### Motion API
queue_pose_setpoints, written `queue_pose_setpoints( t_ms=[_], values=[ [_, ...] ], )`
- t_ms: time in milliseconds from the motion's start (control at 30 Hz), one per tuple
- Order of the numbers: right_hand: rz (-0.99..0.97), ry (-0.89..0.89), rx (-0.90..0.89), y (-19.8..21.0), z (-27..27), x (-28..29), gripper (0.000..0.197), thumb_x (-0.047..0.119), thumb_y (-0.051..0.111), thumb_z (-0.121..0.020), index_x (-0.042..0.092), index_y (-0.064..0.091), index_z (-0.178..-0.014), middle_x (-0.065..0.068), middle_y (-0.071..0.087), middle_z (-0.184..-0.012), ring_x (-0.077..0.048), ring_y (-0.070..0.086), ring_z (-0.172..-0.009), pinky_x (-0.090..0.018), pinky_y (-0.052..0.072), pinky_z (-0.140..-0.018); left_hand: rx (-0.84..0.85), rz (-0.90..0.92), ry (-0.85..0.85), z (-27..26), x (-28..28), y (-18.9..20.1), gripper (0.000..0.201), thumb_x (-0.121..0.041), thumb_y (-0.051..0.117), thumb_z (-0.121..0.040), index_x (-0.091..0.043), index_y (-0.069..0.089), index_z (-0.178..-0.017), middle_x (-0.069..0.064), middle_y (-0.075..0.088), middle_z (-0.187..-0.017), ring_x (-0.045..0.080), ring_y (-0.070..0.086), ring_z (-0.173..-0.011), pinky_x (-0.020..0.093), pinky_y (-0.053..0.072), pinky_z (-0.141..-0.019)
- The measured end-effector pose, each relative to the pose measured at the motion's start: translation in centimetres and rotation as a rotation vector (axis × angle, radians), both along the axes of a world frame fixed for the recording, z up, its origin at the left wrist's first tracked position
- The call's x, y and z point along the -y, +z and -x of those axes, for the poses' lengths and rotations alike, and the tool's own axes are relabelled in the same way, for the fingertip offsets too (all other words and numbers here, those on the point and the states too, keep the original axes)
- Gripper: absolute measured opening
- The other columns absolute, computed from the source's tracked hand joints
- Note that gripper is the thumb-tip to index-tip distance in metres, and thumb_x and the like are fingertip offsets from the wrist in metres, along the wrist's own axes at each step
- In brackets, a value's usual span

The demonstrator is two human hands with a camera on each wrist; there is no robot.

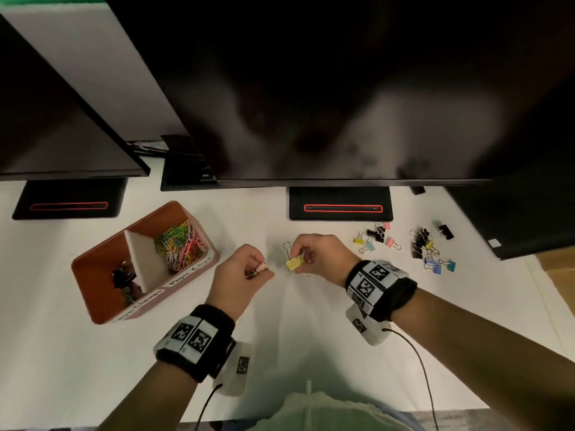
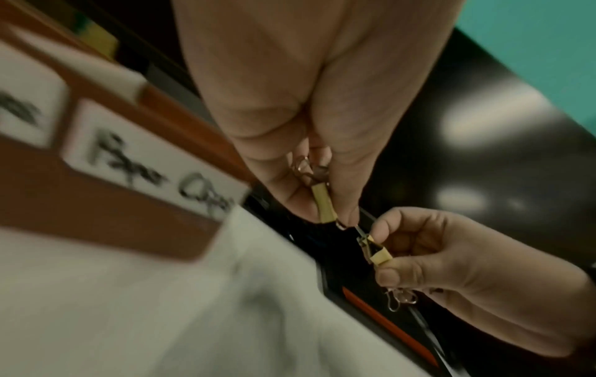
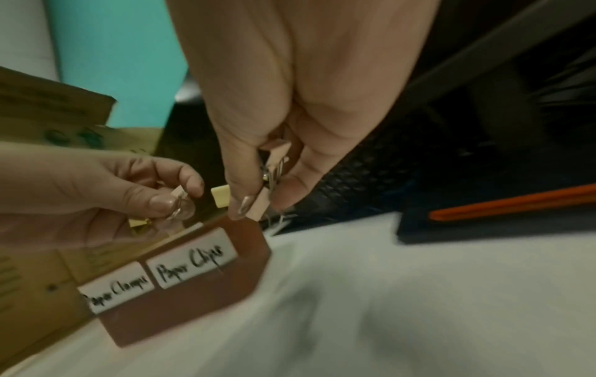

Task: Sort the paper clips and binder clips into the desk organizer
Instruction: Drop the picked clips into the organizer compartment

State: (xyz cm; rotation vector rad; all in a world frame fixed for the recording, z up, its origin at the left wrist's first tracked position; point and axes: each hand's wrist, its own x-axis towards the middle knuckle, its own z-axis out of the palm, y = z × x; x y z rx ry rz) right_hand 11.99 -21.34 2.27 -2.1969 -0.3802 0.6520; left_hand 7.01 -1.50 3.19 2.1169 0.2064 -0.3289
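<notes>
**Two-handed transfer of binder clips, head view.** The left hand (image 1: 239, 272) pinches a pink binder clip (image 1: 260, 268) in its grip; the right hand (image 1: 317, 253) pinches a yellow binder clip (image 1: 295, 262), wire handle standing up. Both clips are held above the surface (image 1: 311, 337), near each other and just right of the desk organizer (image 1: 93, 306).

The far compartment holds coloured paper clips (image 1: 183, 244). The near one, labelled for clamps, holds a few binder clips (image 1: 123, 278). Loose binder clips (image 1: 426, 247) lie well apart to the right, unsorted.

**Hazards.** The wrist views are blurred, so the two clips' wire handles may be hooked together; this cannot be settled. If they are, pulling the hands apart could spring one clip out of its pinch. The paper-clip compartment lies nearer the hands, so an early release would likely drop a binder clip into the wrong side. A light pinch on the smooth body could also let a clip slip.
</notes>
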Motion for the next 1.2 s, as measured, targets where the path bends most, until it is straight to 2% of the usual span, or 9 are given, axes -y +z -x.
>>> queue_pose_setpoints(
  t_ms=[100,267,367,433,533,633,800,933,1200],
  values=[
    [-0.079,0.062,0.052,2.4,-0.5,-5.0,0.021,0.008,0.076,-0.071,0.018,0.064,-0.085,0.005,0.058,-0.08,-0.009,0.051,-0.067,-0.022,0.047,-0.066,0.017,0.048,0.127,1.4,-5.4,2.8,0.026,-0.011,0.076,-0.072,-0.024,0.059,-0.088,-0.002,0.061,-0.08,0.014,0.059,-0.077,0.027,0.05,-0.069],
    [-0.212,0.174,0.092,5.6,-0.7,-16.8,0.02,0.01,0.076,-0.071,0.023,0.064,-0.081,-0.004,0.063,-0.084,-0.016,0.056,-0.073,-0.028,0.049,-0.067,0.076,-0.078,0.41,2.8,-15.9,4.6,0.018,-0.013,0.075,-0.074,-0.013,0.062,-0.086,-0.001,0.065,-0.083,0.006,0.061,-0.07,0.009,0.046,-0.06],
    [-0.193,0.202,0.13,6.0,-0.2,-23.7,0.016,0.011,0.072,-0.075,0.018,0.064,-0.087,0.0,0.063,-0.089,-0.015,0.056,-0.078,-0.03,0.05,-0.073,0.0,0.134,0.606,2.6,-19.8,4.3,0.027,-0.031,0.059,-0.088,-0.007,0.061,-0.1,0.012,0.067,-0.096,0.016,0.066,-0.08,0.032,0.055,-0.079],
    [-0.13,0.194,0.121,5.9,0.2,-26.8,0.022,0.015,0.071,-0.078,0.014,0.062,-0.099,-0.004,0.063,-0.1,-0.019,0.059,-0.087,-0.035,0.051,-0.082,-0.081,0.288,0.671,2.5,-20.7,4.6,0.049,-0.048,0.043,-0.092,-0.006,0.058,-0.112,0.013,0.063,-0.101,0.023,0.063,-0.093,0.036,0.05,-0.087],
    [-0.069,0.203,0.089,5.5,0.7,-28.2,0.034,0.024,0.067,-0.082,0.014,0.056,-0.112,-0.008,0.059,-0.112,-0.023,0.059,-0.097,-0.039,0.05,-0.088,-0.123,0.265,0.57,2.5,-21.3,4.8,0.055,-0.072,0.03,-0.083,-0.031,0.061,-0.103,0.004,0.063,-0.11,0.017,0.059,-0.103,0.035,0.044,-0.094],
    [-0.131,0.207,0.116,5.3,0.9,-25.6,0.027,0.026,0.063,-0.085,0.018,0.057,-0.111,-0.004,0.057,-0.113,-0.018,0.06,-0.098,-0.034,0.051,-0.088,-0.07,0.222,0.439,2.6,-20.3,5.1,0.055,-0.08,0.03,-0.075,-0.045,0.061,-0.102,-0.01,0.064,-0.112,0.007,0.058,-0.106,0.035,0.043,-0.098],
    [-0.06,0.13,0.181,3.7,0.5,-15.3,0.025,0.024,0.065,-0.085,0.022,0.061,-0.109,0.01,0.051,-0.099,0.003,0.049,-0.073,-0.017,0.046,-0.074,0.058,0.148,0.127,1.5,-14.2,5.8,0.027,-0.045,0.045,-0.091,-0.028,0.061,-0.105,-0.007,0.067,-0.098,0.007,0.062,-0.094,0.033,0.05,-0.086],
    [0.167,-0.061,0.178,1.6,1.1,-4.3,0.027,0.026,0.068,-0.082,0.026,0.062,-0.109,0.004,0.054,-0.1,-0.011,0.054,-0.08,-0.035,0.052,-0.081,0.071,0.112,-0.122,-0.2,-7.2,3.6,0.018,-0.022,0.059,-0.088,-0.023,0.06,-0.106,-0.008,0.064,-0.1,0.006,0.06,-0.09,0.023,0.049,-0.079],
    [0.492,-0.268,-0.058,0.7,4.0,12.8,0.062,0.049,0.072,-0.072,0.029,0.047,-0.125,-0.001,0.044,-0.127,-0.022,0.056,-0.107,-0.033,0.047,-0.093,0.05,-0.069,-0.56,-2.2,6.9,-1.1,0.035,-0.021,0.062,-0.083,-0.027,0.053,-0.117,-0.006,0.049,-0.113,0.008,0.054,-0.092,0.019,0.045,-0.079]
  ],
)
